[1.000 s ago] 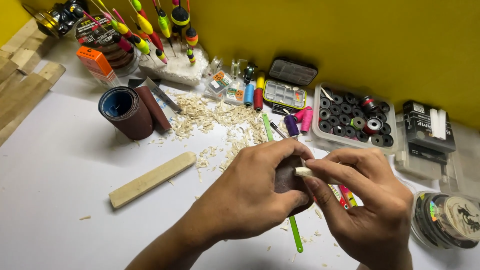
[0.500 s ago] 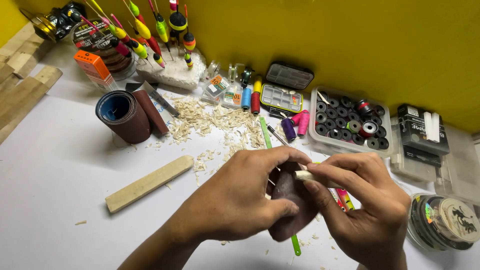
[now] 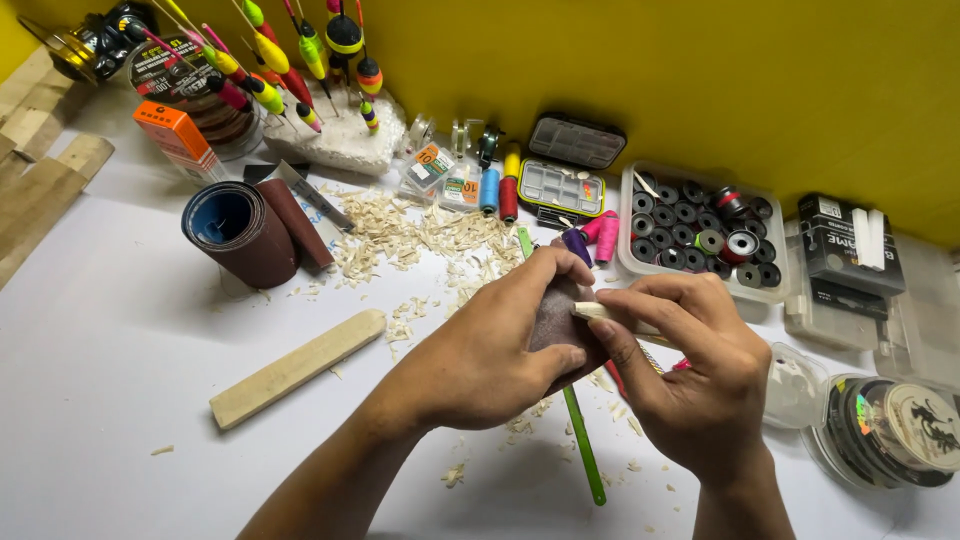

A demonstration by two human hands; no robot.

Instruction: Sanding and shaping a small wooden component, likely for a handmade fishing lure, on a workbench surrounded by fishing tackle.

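Thin pale wooden stick (image 3: 612, 316) pinched in right hand (image 3: 690, 370), tip pressed into folded brown sandpaper (image 3: 560, 318) clenched by left hand (image 3: 490, 350), above green rod (image 3: 583, 450); likely to snap under excess pressure

The sandpaper piece (image 3: 556, 318) was dark brown; the little stick (image 3: 600, 312) was pale cream; the rod (image 3: 583, 455) was bright green. The wall (image 3: 700, 80) behind was yellow; the sandpaper roll (image 3: 240, 232) was reddish brown with a blue core.
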